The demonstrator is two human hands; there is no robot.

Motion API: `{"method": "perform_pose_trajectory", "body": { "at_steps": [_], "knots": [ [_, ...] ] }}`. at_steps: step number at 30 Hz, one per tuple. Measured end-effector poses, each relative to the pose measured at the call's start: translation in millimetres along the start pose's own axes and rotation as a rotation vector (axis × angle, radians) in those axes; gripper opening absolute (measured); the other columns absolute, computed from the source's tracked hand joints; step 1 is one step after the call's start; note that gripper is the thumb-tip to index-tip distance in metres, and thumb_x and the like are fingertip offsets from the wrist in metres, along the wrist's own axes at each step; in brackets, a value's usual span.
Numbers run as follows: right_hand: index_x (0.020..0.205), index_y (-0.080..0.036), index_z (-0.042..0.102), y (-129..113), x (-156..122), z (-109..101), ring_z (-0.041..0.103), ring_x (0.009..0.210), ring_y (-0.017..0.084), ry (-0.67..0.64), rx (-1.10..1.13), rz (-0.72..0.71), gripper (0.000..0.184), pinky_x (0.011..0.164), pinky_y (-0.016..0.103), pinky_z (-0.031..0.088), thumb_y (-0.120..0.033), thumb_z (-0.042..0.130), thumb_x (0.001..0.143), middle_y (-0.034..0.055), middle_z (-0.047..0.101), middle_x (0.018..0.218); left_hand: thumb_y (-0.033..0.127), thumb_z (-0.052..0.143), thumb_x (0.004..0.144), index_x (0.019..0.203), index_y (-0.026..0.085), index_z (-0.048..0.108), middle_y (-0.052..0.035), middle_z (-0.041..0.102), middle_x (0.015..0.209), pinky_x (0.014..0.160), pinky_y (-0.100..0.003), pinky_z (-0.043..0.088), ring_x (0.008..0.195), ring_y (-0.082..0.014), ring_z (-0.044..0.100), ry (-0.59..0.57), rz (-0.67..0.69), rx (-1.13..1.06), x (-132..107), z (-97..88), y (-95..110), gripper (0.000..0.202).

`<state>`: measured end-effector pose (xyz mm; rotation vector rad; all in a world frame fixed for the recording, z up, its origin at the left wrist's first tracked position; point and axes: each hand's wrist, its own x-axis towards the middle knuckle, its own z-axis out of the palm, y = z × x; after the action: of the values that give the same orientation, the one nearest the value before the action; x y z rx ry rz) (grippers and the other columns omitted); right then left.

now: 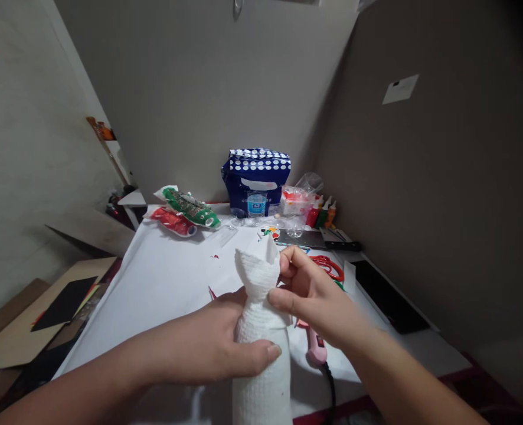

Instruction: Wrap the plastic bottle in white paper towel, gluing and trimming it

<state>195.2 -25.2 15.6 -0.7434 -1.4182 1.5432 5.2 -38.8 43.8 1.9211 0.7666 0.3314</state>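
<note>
A white fish-shaped roll [261, 330], wrapped in textured paper or cloth, stands upright before me, with a narrow neck and a flared, tail-like top. My left hand [226, 336] is wrapped around its body just under the neck, thumb across the front. At the neck and the flared edge, my right hand [303, 283] grips the white wrap between bent fingers and thumb. Behind the roll, to the right, lies a pink-handled tool [316, 347] with a black cord. Red-handled scissors [327, 267] are just beyond my right hand.
Green [190, 208] and red fish crafts [173, 222] lie at the back left of the white-covered table [155, 283]. A blue bag [259, 183] stands at the back, beside several paint bottles [321, 213]. A knife [314, 239] and a black phone-like slab [388, 295] lie to the right.
</note>
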Motion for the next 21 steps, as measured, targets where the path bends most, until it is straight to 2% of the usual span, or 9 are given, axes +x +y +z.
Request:
{"method": "perform_pose_trajectory", "body": {
  "at_steps": [3, 5, 7, 9, 11, 15, 19, 20, 21],
  "knots": [
    [0.093, -0.022, 0.048, 8.8, -5.8, -14.5, 0.051, 0.07, 0.01, 0.003, 0.019, 0.006, 0.031, 0.059, 0.02, 0.042, -0.04, 0.071, 0.082, -0.0021, 0.054, 0.084, 0.03, 0.06, 0.086, 0.124, 0.024, 0.059, -0.0017, 0.066, 0.116, 0.096, -0.035, 0.048, 0.102, -0.024, 0.061, -0.021, -0.077, 0.014, -3.9, -3.4, 0.0, 0.038],
    [0.095, -0.021, 0.053, 14.3, -14.4, -18.8, 0.05, 0.064, 0.009, -0.025, 0.017, 0.077, 0.032, 0.053, 0.018, 0.04, -0.04, 0.073, 0.08, -0.0017, 0.056, 0.081, 0.032, 0.061, 0.086, 0.126, 0.025, 0.058, -0.002, 0.066, 0.116, 0.094, -0.033, 0.049, 0.103, -0.0239, 0.061, -0.052, -0.082, 0.004, -4.2, -6.3, -3.1, 0.041],
    [0.094, -0.02, 0.056, 18.0, -23.4, -16.7, 0.043, 0.055, 0.007, -0.056, 0.039, 0.161, 0.032, 0.043, 0.016, 0.033, -0.037, 0.076, 0.076, -0.0035, 0.053, 0.074, 0.033, 0.062, 0.087, 0.131, 0.025, 0.055, -0.0025, 0.065, 0.121, 0.097, -0.033, 0.047, 0.108, -0.024, 0.06, -0.077, -0.05, -0.027, -1.9, -9.6, -9.7, 0.046],
    [0.091, -0.02, 0.058, 20.4, -28.9, -9.7, 0.037, 0.05, 0.006, -0.032, 0.064, 0.188, 0.029, 0.039, 0.016, 0.028, -0.035, 0.077, 0.076, -0.0052, 0.051, 0.067, 0.035, 0.065, 0.085, 0.134, 0.023, 0.052, -0.0043, 0.063, 0.126, 0.099, -0.035, 0.046, 0.112, -0.0255, 0.058, -0.069, -0.023, -0.059, 2.1, -13.7, -17.5, 0.053],
    [0.086, -0.019, 0.058, 22.8, -29.5, -1.6, 0.038, 0.051, 0.006, 0.027, 0.068, 0.149, 0.026, 0.042, 0.016, 0.03, -0.035, 0.076, 0.077, -0.0053, 0.052, 0.064, 0.033, 0.064, 0.083, 0.129, 0.019, 0.058, -0.0052, 0.065, 0.123, 0.098, -0.037, 0.046, 0.112, -0.0272, 0.059, -0.113, -0.008, -0.114, 6.4, -18.4, -23.6, 0.048],
    [0.079, -0.017, 0.057, 28.9, -22.3, 8.0, 0.045, 0.06, 0.008, 0.098, 0.081, 0.032, 0.023, 0.057, 0.019, 0.038, -0.035, 0.071, 0.082, -0.0042, 0.053, 0.066, 0.025, 0.058, 0.084, 0.115, 0.021, 0.068, -0.0011, 0.071, 0.111, 0.096, -0.034, 0.046, 0.11, -0.025, 0.061, -0.248, 0.026, -0.297, 12.5, -27.1, -28.5, 0.033],
    [0.082, -0.018, 0.058, 29.7, -14.9, 13.5, 0.047, 0.063, 0.011, 0.118, 0.04, -0.027, 0.022, 0.06, 0.023, 0.04, -0.038, 0.066, 0.086, -0.0028, 0.053, 0.069, 0.021, 0.061, 0.079, 0.117, 0.022, 0.066, -0.0004, 0.072, 0.107, 0.098, -0.035, 0.043, 0.112, -0.0255, 0.06, -0.278, 0.043, -0.424, 17.8, -32.5, -41.8, 0.038],
    [0.084, -0.018, 0.059, 28.7, -13.6, 15.6, 0.049, 0.066, 0.012, 0.115, 0.004, -0.059, 0.02, 0.062, 0.024, 0.041, -0.037, 0.065, 0.087, -0.0017, 0.054, 0.073, 0.023, 0.062, 0.077, 0.118, 0.021, 0.065, -0.0016, 0.072, 0.107, 0.097, -0.036, 0.043, 0.112, -0.0268, 0.06, -0.262, 0.036, -0.467, 19.8, -33.4, -47.7, 0.041],
    [0.086, -0.018, 0.06, 27.4, -12.6, 18.2, 0.051, 0.07, 0.013, 0.117, -0.062, -0.108, 0.018, 0.064, 0.026, 0.043, -0.036, 0.062, 0.088, -0.0001, 0.056, 0.077, 0.026, 0.065, 0.072, 0.117, 0.019, 0.065, -0.0027, 0.072, 0.107, 0.094, -0.035, 0.045, 0.11, -0.0284, 0.061, -0.296, 0.055, -0.516, 21.9, -34.2, -53.9, 0.046]
  ]
}}
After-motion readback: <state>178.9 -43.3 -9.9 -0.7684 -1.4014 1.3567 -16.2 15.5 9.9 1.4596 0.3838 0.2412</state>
